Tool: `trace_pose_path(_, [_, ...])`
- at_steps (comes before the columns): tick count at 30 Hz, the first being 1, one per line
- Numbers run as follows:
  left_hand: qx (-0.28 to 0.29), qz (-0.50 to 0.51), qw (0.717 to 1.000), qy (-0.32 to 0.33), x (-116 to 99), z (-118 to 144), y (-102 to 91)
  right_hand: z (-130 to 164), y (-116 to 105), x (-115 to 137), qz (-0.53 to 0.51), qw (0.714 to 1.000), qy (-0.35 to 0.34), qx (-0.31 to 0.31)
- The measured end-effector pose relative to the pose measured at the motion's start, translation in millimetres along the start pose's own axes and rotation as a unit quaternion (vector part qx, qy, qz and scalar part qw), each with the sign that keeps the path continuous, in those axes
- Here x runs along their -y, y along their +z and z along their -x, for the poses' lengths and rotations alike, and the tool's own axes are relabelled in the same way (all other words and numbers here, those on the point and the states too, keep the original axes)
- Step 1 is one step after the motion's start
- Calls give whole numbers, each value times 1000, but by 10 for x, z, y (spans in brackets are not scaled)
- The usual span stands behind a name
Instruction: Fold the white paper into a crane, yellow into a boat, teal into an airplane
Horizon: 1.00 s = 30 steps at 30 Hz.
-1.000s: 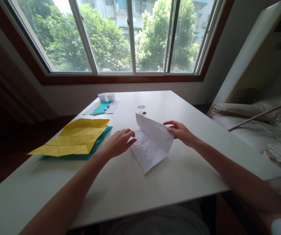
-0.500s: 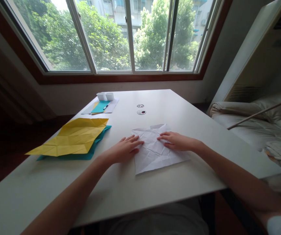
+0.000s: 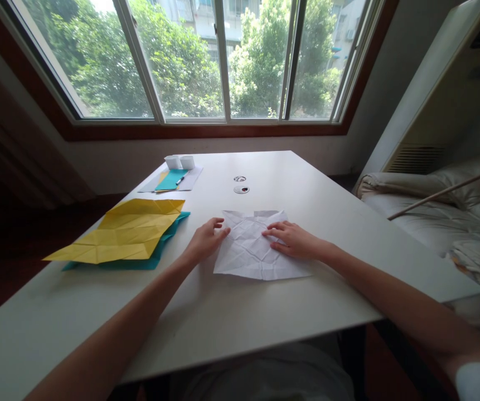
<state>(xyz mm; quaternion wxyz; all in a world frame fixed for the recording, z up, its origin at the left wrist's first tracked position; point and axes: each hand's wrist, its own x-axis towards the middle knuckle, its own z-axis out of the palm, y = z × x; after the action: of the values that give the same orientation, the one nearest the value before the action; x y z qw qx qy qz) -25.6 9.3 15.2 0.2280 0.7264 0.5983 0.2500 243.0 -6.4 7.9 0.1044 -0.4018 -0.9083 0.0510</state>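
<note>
A creased white sheet of paper point(image 3: 246, 259) lies on the white table in front of me, its fold lines crossing and its edges slightly raised. My right hand point(image 3: 292, 239) rests on the sheet's right half, fingers stretched and spread. At the left edge of the paper is my left hand point(image 3: 207, 240), thumb and fingers apart and lightly bent. Its thumb tip reaches over the sheet's edge; no grip on the paper shows.
Left of my hands, a creased yellow sheet point(image 3: 126, 234) overlaps a teal sheet point(image 3: 158, 257). Farther back lie smaller teal paper point(image 3: 171, 180), a pen point(image 3: 181, 180) and white cups point(image 3: 187, 162). Two round discs point(image 3: 241, 190) sit mid-table. A pale sofa point(image 3: 423, 206) stands right.
The white sheet has turned, so its near edge now runs almost level. My left hand has pulled back leftward from the paper, fingers more bent. My right hand moved slightly left.
</note>
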Motion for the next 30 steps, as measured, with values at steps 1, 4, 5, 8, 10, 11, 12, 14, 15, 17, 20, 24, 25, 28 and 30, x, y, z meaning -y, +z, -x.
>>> trace_pose_path(1, [-3, 50, 999, -14, -22, 17, -9, -2, 1, 9, -1, 1000, -2, 0])
trace_pose_path(4, [6, 189, 979, -82, -111, 81, -60, -11, 4, 33, -6, 1000, -11, -3])
trace_pose_path(5, [11, 227, 967, -113, -143, 101, -79, -14, 6, 39, -7, 1000, -14, -4])
trace_pose_path(8, [37, 295, 938, -177, -205, 135, -119, -23, 13, 51, -6, 1000, -21, -7])
trace_pose_path(10, [61, 305, 937, -161, -203, 131, -119, -24, 19, 61, -7, 1000, -23, -11])
trace_pose_path(11, [72, 303, 940, -138, -190, 124, -109, -24, 23, 67, -8, 1000, -24, -12])
trace_pose_path(12, [78, 298, 945, -111, -173, 114, -95, -24, 27, 74, -10, 1000, -25, -14])
trace_pose_path(14, [73, 286, 953, -64, -135, 93, -59, -24, 35, 82, -16, 999, -30, -16])
trace_pose_path(15, [66, 285, 955, -48, -118, 83, -42, -26, 36, 79, -19, 999, -32, -18])
trace_pose_path(17, [44, 288, 956, -31, -96, 70, -19, -32, 27, 45, -18, 999, -25, -36])
trace_pose_path(20, [12, 299, 954, -22, -84, 57, -20, -38, -29, -101, -19, 992, 34, -117])
trace_pose_path(24, [-17, 330, 944, -15, -81, 46, -35, -5, -129, -402, -75, 967, 156, -186])
trace_pose_path(25, [-21, 338, 941, -15, -79, 43, -31, 7, -139, -467, -117, 961, 187, -165])
trace_pose_path(28, [-25, 356, 934, -16, -67, 36, 8, 28, -117, -583, -267, 935, 218, -85])
trace_pose_path(30, [-20, 367, 930, -17, -56, 32, 44, 19, -76, -598, -328, 922, 199, -61])
